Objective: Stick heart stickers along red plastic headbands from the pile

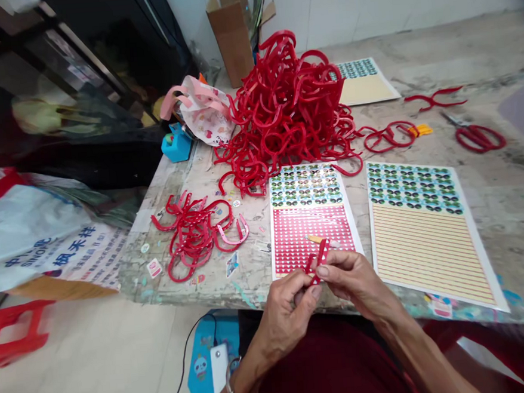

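Note:
My left hand (289, 310) pinches a red curved band (322, 255) with white spots, which looks like a headband. My right hand (356, 279) closes its thumb and fingers on the same band, close to the left fingertips. Just beyond the hands lies a sticker sheet (308, 217), with red white-patterned strips below rows of small green and blue pictures. A slim tool with a tan end (316, 239) shows over that sheet; whether a hand touches it I cannot tell.
A tall heap of red bands (287, 111) stands behind the sheet, with a smaller pile (197, 231) at left. On the right are another sticker sheet (426, 233) and red-handled scissors (477, 136). A cardboard box (232, 46) and pink-handled bag (206, 113) stand at the back.

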{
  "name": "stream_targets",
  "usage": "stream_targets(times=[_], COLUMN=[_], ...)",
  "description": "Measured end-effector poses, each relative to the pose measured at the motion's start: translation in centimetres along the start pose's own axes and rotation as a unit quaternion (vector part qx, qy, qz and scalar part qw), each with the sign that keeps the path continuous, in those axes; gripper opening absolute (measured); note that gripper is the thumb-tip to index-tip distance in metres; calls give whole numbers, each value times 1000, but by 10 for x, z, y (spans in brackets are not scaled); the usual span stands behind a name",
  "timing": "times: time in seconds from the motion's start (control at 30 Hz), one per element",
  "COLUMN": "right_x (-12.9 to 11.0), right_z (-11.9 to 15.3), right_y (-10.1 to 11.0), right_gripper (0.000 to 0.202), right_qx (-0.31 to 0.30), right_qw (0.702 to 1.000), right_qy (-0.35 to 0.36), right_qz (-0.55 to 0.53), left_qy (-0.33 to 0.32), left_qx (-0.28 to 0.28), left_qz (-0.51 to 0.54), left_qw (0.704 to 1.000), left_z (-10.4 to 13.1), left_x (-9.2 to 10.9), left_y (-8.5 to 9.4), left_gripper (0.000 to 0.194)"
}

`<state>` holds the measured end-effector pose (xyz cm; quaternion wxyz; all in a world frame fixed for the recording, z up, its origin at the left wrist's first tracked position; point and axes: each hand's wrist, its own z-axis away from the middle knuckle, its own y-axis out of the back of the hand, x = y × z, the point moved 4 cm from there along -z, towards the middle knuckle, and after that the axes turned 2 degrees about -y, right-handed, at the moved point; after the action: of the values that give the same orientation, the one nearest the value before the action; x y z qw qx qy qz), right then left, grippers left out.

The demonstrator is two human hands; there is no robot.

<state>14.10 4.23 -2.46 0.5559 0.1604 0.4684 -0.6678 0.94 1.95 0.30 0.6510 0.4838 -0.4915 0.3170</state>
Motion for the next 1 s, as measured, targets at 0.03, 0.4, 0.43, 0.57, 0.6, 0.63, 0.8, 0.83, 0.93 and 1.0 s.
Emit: stream_targets(times=[0.03, 0.4, 0.43, 0.57, 0.6, 0.63, 0.8, 0.83, 0.93, 1.0], right_x=[0, 7, 8, 10, 10, 9, 6, 6, 6, 4], right_z=[0, -3, -4, -7, -7, -7, -7, -7, -7, -5], right_y=[0, 1, 1, 2, 1, 1, 0, 1, 6, 7], right_gripper=[27, 38, 38, 36, 36, 36, 36, 35, 30, 29], right_qx=[0, -24, -32, -48, -48, -49, -45, -33, 4, 20], right_qw=[1000, 1000, 999, 998, 998, 998, 998, 998, 995, 992], right_qy=[1, -9, -15, -35, -36, -34, 3, 15, 51, 68], right_qz=[5, -16, -20, -35, -35, -29, 36, 50, 86, 108], left_qy=[0, 2, 7, 28, 32, 35, 59, 69, 96, 93], left_qx=[0, -4, -5, -11, -14, -19, -26, -20, -18, -18], left_qz=[-2, 10, 19, 59, 67, 76, 120, 126, 152, 164], left_qw=[1000, 1000, 1000, 998, 997, 996, 991, 989, 984, 982], left_z=[0, -2, -2, -2, -2, -2, -4, -5, -8, -10], left_x=[0, -1, -2, -5, -5, -5, -4, -4, -2, 0], left_y=[0, -1, -1, 0, 0, 0, -1, -1, -5, -7], left_gripper=[21, 30, 31, 35, 36, 37, 41, 40, 30, 25])
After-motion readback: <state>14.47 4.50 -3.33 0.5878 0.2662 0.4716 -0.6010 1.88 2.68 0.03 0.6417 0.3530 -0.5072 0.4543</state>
